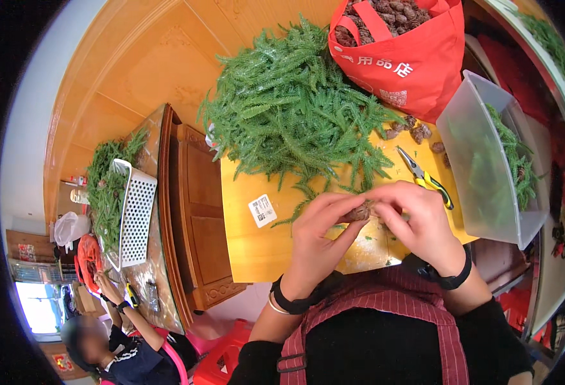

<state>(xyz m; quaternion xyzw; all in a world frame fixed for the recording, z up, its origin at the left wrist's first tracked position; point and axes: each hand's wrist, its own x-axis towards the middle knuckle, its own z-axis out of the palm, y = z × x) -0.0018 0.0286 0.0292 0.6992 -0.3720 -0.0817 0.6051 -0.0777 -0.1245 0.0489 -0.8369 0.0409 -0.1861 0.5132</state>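
Note:
Over the near part of the yellow table [244, 240], both my hands meet around one brown pine cone [358, 213]. My left hand [324, 231] pinches it between thumb and fingers. From the other side, my right hand [417, 221] has thumb and fingertips closed at the cone's end; whatever else they pinch there is too small to make out. Just beyond my hands lies a big heap of green artificial fir sprigs [289, 102]. Pliers [425, 178] with yellow and black handles rest beside my right hand.
A red bag [401, 80] full of pine cones stands at the back right, with loose cones [417, 131] before it. Right of the table is a clear plastic bin [488, 167] holding greenery. A white label [262, 210] lies left. Another person [122, 346] works at the left table beside a white basket [137, 215].

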